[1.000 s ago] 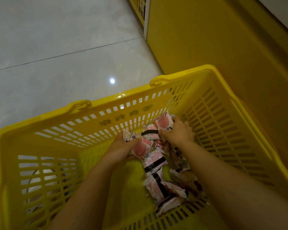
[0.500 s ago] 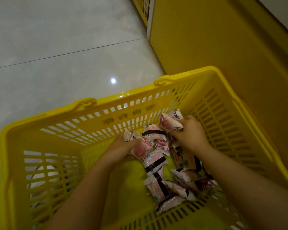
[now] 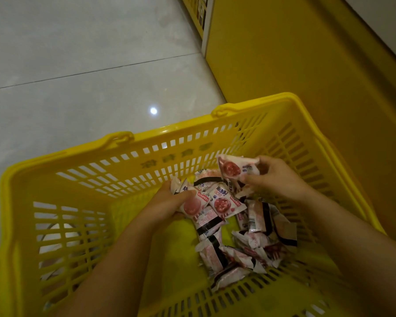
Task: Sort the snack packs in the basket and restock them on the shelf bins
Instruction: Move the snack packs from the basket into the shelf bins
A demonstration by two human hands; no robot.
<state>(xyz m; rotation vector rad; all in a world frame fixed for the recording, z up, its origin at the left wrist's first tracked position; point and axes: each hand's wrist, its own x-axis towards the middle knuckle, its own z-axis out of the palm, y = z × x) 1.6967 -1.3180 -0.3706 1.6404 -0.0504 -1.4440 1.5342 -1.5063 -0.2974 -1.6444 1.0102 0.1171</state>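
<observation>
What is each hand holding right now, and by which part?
The left hand grips a pink snack pack by its left end; the right hand pinches a second pack by its right end.

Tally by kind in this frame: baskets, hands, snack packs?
Basket: 1
Hands: 2, left hand and right hand, both holding packs
Packs: at least 10; overlapping heap, exact count unclear
Total: at least 13
</observation>
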